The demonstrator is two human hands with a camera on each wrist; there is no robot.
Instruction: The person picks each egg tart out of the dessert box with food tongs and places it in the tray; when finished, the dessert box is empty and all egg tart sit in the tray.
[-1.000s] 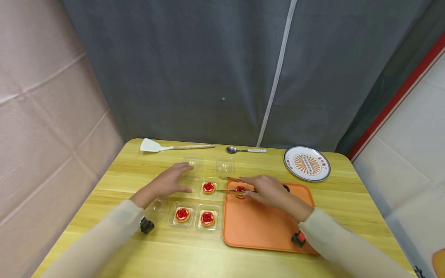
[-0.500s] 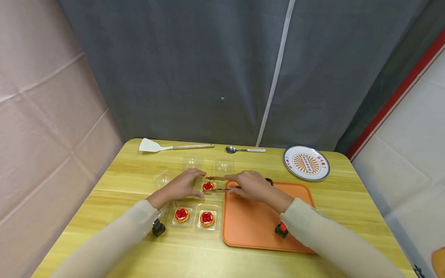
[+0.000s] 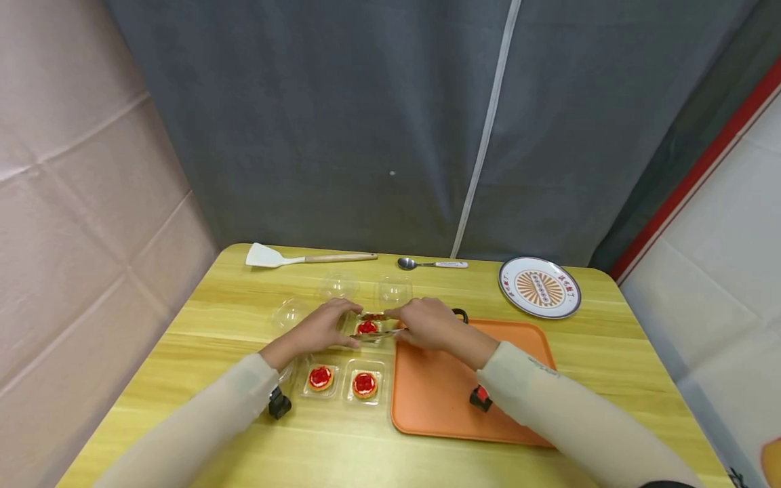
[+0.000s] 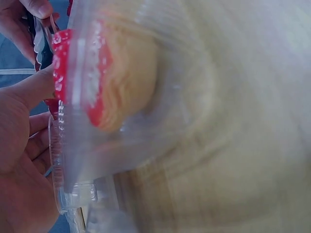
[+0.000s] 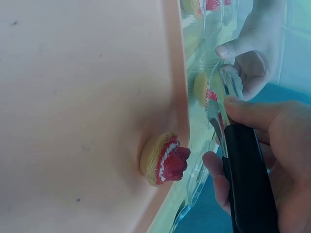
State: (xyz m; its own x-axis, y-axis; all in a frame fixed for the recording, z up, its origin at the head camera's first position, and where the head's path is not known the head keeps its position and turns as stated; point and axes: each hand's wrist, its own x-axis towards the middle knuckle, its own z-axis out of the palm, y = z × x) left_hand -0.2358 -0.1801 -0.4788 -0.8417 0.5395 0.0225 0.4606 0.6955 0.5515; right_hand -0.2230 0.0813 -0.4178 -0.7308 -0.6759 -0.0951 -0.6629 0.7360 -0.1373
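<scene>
My right hand (image 3: 430, 324) grips a pair of tongs (image 5: 250, 174) by the black handles. Their metal arms lie either side of a red-topped tart (image 3: 367, 327) in a clear plastic container (image 3: 372, 343). At that container's left side, my left hand (image 3: 320, 325) holds it between thumb and curved fingers; the exact contact is partly hidden. Another tart, a loose one (image 5: 167, 160), sits near the edge of the orange tray (image 3: 464, 393); my right hand hides it in the head view. Closer to me, a left tart (image 3: 320, 378) and a right tart (image 3: 365, 385) stand in clear containers.
Clear plastic pieces, a left one (image 3: 338, 286) and a right one (image 3: 394, 290), stand behind the hands. Along the table's back lie a white spatula (image 3: 265, 256) with a wooden handle and a spoon (image 3: 432, 263). A patterned plate (image 3: 539, 288) rests at the back right.
My right hand has carried the tongs left from above the tray to the tart in the container. My left hand has moved right, up against that container.
</scene>
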